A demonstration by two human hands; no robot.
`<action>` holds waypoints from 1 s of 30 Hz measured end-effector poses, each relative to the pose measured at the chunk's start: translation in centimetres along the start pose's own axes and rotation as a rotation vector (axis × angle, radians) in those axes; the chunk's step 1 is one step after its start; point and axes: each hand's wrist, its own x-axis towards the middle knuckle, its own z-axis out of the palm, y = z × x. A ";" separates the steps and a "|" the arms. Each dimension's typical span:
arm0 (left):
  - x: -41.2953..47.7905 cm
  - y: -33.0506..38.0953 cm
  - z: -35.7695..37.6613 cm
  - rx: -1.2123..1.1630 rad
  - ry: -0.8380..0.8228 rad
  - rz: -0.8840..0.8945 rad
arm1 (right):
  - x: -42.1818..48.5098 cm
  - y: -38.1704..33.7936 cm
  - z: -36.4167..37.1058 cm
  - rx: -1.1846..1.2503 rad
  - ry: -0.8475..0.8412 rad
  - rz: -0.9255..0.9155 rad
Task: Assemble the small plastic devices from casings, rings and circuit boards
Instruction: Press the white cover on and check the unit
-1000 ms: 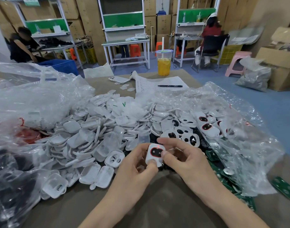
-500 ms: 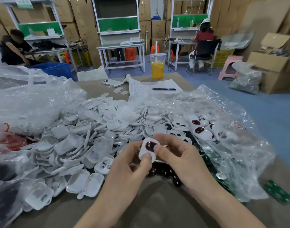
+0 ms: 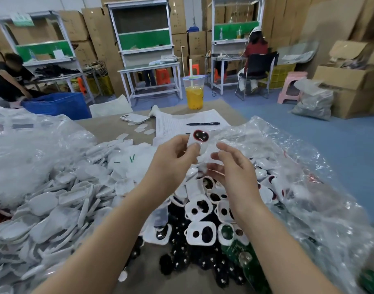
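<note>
A heap of white casings (image 3: 61,200) covers your bench (image 3: 101,128) at left. Your left hand (image 3: 173,158) pinches a red-ringed device (image 3: 200,139), raised above the heap; your right hand (image 3: 230,166) hangs just right of it, fingers (image 3: 224,148) loosely spread, holding nothing.

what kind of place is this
Likely a small assembly workshop in a warehouse: stacked cardboard boxes line the back wall, shelved workbenches stand on the floor, and a heap of white casings covers the table.

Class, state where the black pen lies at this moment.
In the head view, the black pen lies on the printed paper sheet at the table's far end, slightly right of centre, just nearer than the orange drink cup.
</note>
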 end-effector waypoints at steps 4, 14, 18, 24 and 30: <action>-2.6 -1.1 0.5 -0.055 -0.030 0.002 | -0.5 0.2 -0.2 -0.069 -0.063 -0.025; -7.5 -1.3 -0.8 -0.129 0.062 -0.022 | -3.4 0.2 0.1 -0.289 -0.310 -0.106; -9.9 -1.0 -1.4 -0.122 0.046 -0.034 | -4.8 0.2 0.0 -0.289 -0.365 -0.072; -13.4 -0.9 -1.5 -0.209 0.090 -0.069 | -7.9 0.7 -0.8 -0.279 -0.422 0.034; -14.7 -1.1 -0.9 -0.280 0.134 -0.097 | -8.9 0.9 -1.2 -0.297 -0.438 0.109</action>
